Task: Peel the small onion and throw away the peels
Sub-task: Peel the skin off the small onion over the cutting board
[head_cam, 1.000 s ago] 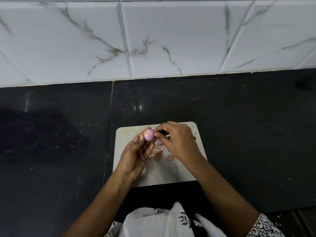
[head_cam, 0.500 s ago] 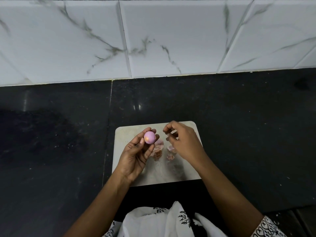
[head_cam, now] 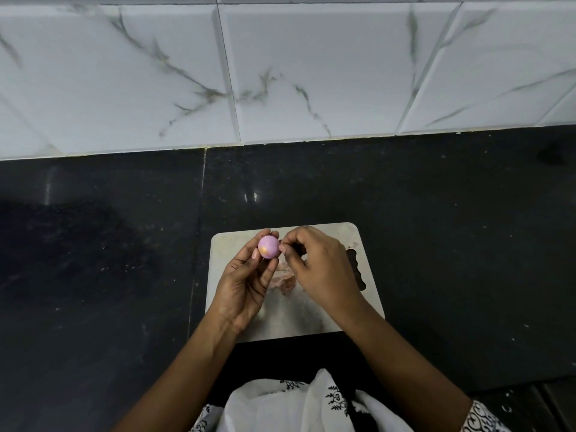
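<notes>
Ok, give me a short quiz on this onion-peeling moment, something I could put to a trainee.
1. Which hand holds the small onion up at its fingertips? A) left hand B) right hand C) neither
2. True or false: the loose peels lie on the dark counter.
3. Fill in: both hands work over the pale ___.

Key
1. A; the right hand's fingertips only pick at the onion's side.
2. False; they lie on the cutting board, between the two hands.
3. Cutting board.
</notes>
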Motion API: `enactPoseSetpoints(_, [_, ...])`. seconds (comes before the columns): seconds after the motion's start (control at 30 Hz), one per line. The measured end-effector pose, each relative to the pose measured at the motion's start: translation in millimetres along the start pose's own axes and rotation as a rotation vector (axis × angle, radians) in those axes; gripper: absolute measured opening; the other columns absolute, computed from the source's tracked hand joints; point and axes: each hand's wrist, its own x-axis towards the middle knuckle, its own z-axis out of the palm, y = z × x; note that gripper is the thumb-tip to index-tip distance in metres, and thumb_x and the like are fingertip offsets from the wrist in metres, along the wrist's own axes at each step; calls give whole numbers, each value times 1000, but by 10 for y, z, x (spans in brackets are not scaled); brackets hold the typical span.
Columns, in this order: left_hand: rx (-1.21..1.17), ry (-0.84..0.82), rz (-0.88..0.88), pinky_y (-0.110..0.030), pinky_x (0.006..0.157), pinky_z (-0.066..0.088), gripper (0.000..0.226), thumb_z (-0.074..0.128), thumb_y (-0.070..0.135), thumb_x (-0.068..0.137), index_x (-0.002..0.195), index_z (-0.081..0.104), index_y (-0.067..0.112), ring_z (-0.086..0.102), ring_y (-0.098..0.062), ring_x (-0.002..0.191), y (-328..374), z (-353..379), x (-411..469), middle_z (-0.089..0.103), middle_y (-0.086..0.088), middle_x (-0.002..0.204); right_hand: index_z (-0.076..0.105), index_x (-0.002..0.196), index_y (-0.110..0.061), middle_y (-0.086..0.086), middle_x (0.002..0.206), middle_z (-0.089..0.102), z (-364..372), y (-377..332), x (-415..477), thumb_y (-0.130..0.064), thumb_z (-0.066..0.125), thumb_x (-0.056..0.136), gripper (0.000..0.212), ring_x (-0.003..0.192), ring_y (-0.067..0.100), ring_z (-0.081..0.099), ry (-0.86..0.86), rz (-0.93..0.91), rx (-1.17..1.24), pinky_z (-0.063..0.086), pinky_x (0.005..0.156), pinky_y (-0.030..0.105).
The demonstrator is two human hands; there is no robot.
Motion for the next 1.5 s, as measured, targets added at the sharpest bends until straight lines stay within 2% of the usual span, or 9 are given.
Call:
enactPoseSetpoints(0.17, [1,93,-6,-21,74,57,64,94,26,40,100,75,13,69,-18,100,-76,-14,4,72,-7,108,54,93,-13,1,97,59,8,124,-12,-15,52,91,3,85,16,59,-70,220,-25,48,71,30])
enactPoseSetpoints(0.33, [47,184,24,-18,67,56,65,96,32,28,88,78,16,72,-12,85,-77,-38,14,75,-2,94,50,126,-26,-7,126,50,-56,167,-26,-16,62,86,42,101,2,56,-191,146,-27,48,84,23])
enactPoseSetpoints(0.5, [64,143,17,-17,69,56,82,93,36,40,110,65,6,71,-13,87,-86,-12,2,73,-9,100,64,109,-21,-1,99,66,-64,25,30,-31,64,85,26,85,7,62,-107,-140,65,57,69,28])
enactPoseSetpoints(0.6, [54,156,12,-16,66,56,82,94,38,37,106,63,6,71,-8,79,-80,-6,5,74,-3,88,68,103,-17,1,90,67,-66,39,83,-35,59,84,28,76,13,64,-110,-230,24,57,63,32])
enactPoseSetpoints(0.73, [79,195,3,-16,64,56,57,93,37,38,86,76,12,71,-7,75,-87,7,23,74,-1,83,73,94,-8,6,81,70,-90,97,153,-27,63,79,26,65,17,65,-123,-307,-34,56,55,34])
enactPoseSetpoints(0.83, [71,231,-21,-17,62,56,20,70,25,66,78,77,12,71,-8,71,-92,46,13,74,-2,79,74,87,-7,7,75,70,-93,115,174,-28,59,81,27,60,19,64,-128,-360,-63,54,51,33])
enactPoseSetpoints(1.1, [70,235,-35,-18,64,57,32,58,25,74,95,70,5,71,-10,78,-123,60,-3,74,-6,88,66,73,-8,4,67,62,7,154,187,-25,63,78,17,52,17,57,-36,-384,-116,48,44,28])
enactPoseSetpoints(1.3, [66,246,-33,-15,59,55,25,55,26,73,69,77,13,70,-7,69,-124,89,-10,72,-2,74,71,87,-10,2,80,69,-4,218,216,-11,68,81,7,69,10,65,-14,26,255,56,65,32])
enactPoseSetpoints(1.5, [46,251,-2,-15,61,55,23,67,29,63,74,72,10,69,-6,69,-135,57,24,71,-2,76,72,95,-12,2,82,69,-16,167,32,-26,67,80,21,69,9,64,-55,-238,62,54,60,24])
